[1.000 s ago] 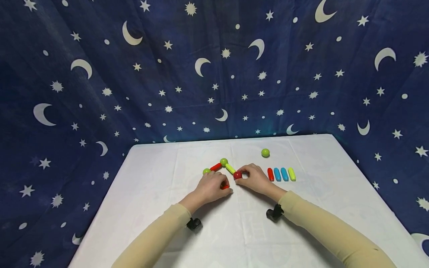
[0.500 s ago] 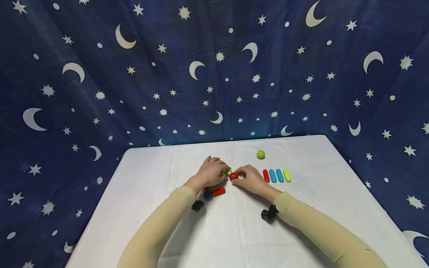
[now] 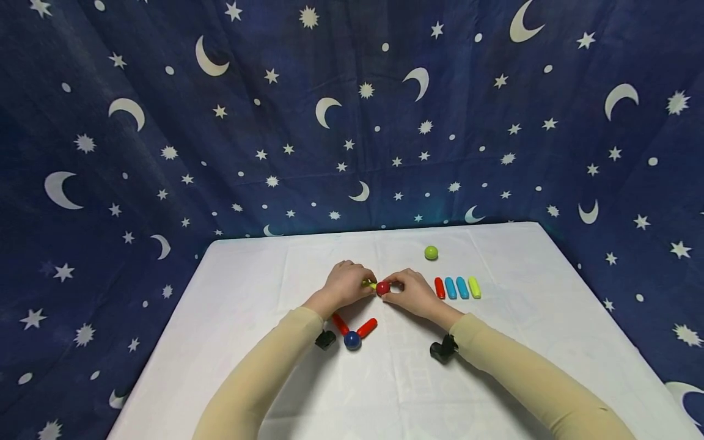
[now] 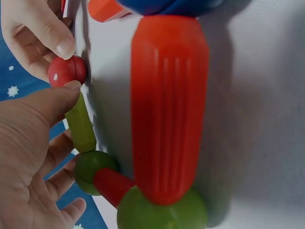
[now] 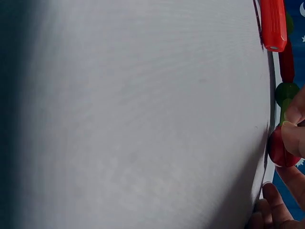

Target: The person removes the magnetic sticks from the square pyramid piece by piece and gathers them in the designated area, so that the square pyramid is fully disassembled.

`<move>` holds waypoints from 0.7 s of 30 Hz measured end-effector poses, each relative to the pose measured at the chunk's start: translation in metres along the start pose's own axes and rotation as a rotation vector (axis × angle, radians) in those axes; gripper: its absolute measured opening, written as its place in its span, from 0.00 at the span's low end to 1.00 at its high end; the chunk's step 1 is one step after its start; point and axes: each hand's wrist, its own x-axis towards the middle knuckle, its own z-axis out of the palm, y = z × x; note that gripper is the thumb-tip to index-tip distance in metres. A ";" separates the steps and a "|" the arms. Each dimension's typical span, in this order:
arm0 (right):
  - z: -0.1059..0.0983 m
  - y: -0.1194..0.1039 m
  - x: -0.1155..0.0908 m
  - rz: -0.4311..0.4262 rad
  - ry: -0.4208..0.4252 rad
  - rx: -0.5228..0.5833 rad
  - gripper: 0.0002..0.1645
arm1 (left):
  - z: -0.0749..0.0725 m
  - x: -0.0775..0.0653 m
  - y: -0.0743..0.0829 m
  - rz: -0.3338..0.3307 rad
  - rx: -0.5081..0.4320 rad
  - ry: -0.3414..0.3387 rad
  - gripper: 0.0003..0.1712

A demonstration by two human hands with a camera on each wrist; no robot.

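My left hand [image 3: 348, 284] pinches a yellow-green stick [image 4: 81, 126] close to a red ball [image 4: 66, 71]. The right hand [image 3: 411, 290] holds that same ball between thumb and fingers; ball and stick look joined in the left wrist view. From the stick's other end the chain runs through a green ball [image 4: 86, 179], a short-looking red stick [image 4: 112, 186], another green ball [image 4: 162, 212] and a long red stick [image 4: 169, 105] to a blue ball [image 3: 352, 340]. A further red stick [image 3: 367, 328] points away from the blue ball, its far end free. In the head view my left hand hides the green balls.
To the right of my right hand lie a loose red stick [image 3: 439, 288], two blue sticks [image 3: 451, 288] and a yellow stick [image 3: 474, 287] in a row. Behind them sits a loose green ball [image 3: 431, 252]. A starry cloth [image 3: 352, 122] hangs behind the white table [image 3: 495, 342].
My left hand has left the red stick by the blue ball and moved away to the yellow-green stick. The blue ball with its red sticks has swung towards me. My right hand stays on the red ball.
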 end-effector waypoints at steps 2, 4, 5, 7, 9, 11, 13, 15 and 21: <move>0.001 0.001 0.000 -0.002 0.007 -0.006 0.23 | 0.003 0.001 -0.001 0.006 -0.019 0.002 0.14; 0.001 0.001 0.000 0.017 0.007 0.004 0.23 | 0.005 0.002 -0.001 0.003 -0.038 0.000 0.14; 0.001 0.001 -0.001 0.023 0.007 0.011 0.23 | 0.006 0.003 -0.001 0.001 -0.047 0.000 0.14; 0.000 0.002 -0.001 0.038 0.007 0.032 0.23 | 0.007 0.003 -0.002 -0.003 -0.064 -0.002 0.14; 0.000 0.002 -0.001 0.046 0.009 0.044 0.23 | 0.008 0.004 -0.002 -0.009 -0.073 -0.008 0.14; 0.000 0.002 -0.001 0.053 0.005 0.051 0.23 | 0.008 0.004 -0.002 -0.014 -0.078 -0.012 0.14; 0.000 0.002 -0.001 0.061 0.001 0.055 0.23 | 0.008 0.004 -0.002 -0.018 -0.081 -0.018 0.14; -0.001 0.001 -0.001 0.064 -0.003 0.058 0.23 | 0.008 0.004 -0.002 -0.020 -0.076 -0.024 0.13; 0.000 0.001 0.000 0.057 -0.001 0.065 0.22 | 0.008 0.004 -0.001 -0.026 -0.064 -0.034 0.13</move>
